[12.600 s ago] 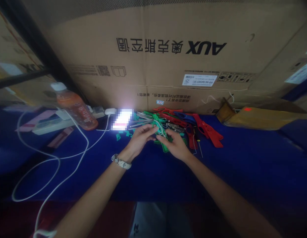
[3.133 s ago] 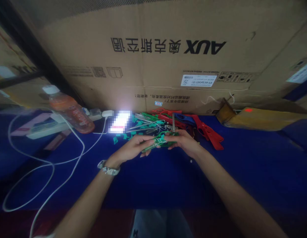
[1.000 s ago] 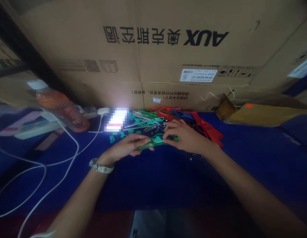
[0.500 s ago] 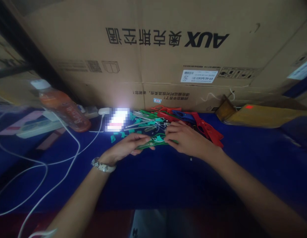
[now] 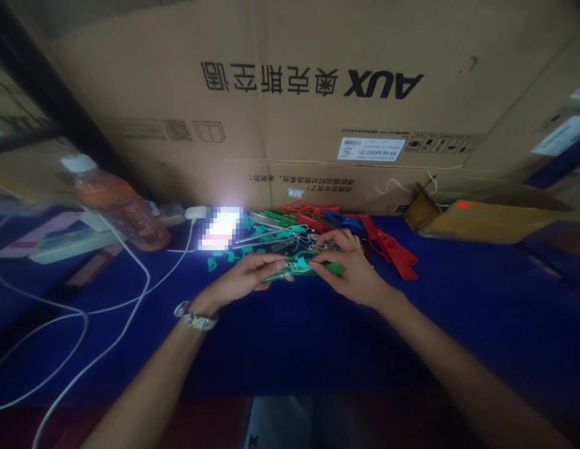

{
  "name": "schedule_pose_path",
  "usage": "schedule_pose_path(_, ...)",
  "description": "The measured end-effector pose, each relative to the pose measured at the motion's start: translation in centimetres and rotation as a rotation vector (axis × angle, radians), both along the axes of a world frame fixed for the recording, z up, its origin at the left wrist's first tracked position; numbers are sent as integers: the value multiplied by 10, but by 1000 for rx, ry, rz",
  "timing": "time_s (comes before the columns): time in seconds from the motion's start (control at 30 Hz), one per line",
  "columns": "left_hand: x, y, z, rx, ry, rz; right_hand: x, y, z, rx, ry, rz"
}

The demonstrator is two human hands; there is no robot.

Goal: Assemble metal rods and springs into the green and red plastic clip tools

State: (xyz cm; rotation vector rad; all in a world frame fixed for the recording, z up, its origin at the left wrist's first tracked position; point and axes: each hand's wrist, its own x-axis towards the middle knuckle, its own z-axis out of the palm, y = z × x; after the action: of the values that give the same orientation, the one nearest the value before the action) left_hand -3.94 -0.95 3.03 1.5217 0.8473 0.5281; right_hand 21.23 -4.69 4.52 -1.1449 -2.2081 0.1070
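My left hand (image 5: 246, 274) is closed around the left end of a slim green plastic part (image 5: 334, 268), which has a clear section at that end. Thin white wires and a small teal scrap (image 5: 302, 263) lie along the middle of this part. At its right side my right hand (image 5: 353, 265) has thumb and forefinger pinched together beside the teal scrap; what sits between the fingertips is too small to make out. Just behind the hands is a pile of red plastic pieces (image 5: 390, 246), a blue piece (image 5: 343, 221), clear tubes, wires and several teal scraps (image 5: 212, 264).
A blue cloth (image 5: 290, 337) covers the table. A large cardboard box (image 5: 271, 137) stands behind it. On the left are a drink bottle (image 5: 124, 209), white cables (image 5: 143, 293) and a bright, blurred-out screen (image 5: 221, 228). A yellow packet (image 5: 496, 219) lies at the right.
My right hand has shifted slightly, its fingers more raised, and more of the green part shows beneath it. My left hand keeps its hold. The view has tilted slightly.
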Motion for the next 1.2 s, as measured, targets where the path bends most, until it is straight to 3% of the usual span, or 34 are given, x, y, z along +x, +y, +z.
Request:
schedule_pose_path(0.23, 1, 0, -4, 48, 72, 106, -13, 10, -9, -202, 189, -66)
schedule_pose_path(0.37, 5, 0, -8, 65, 40, 108, -24, 5, -15, -145, 215, -158)
schedule_pose_path(0.63, 16, -5, -10, -6, -53, 191, -37, 0, -24, -22, 323, -212)
schedule_pose_path(0.9, 18, -8, -8, -46, -155, 92, -41, 2, -27, -14, 354, -213)
schedule_pose_path(1.07, 10, -3, -7, 2, -134, -96, -36, 5, -29, -6, 290, -228)
schedule_pose_path(1.2, 12, 1, -9, 16, -177, -68, -30, 7, -29, 60, 200, -234)
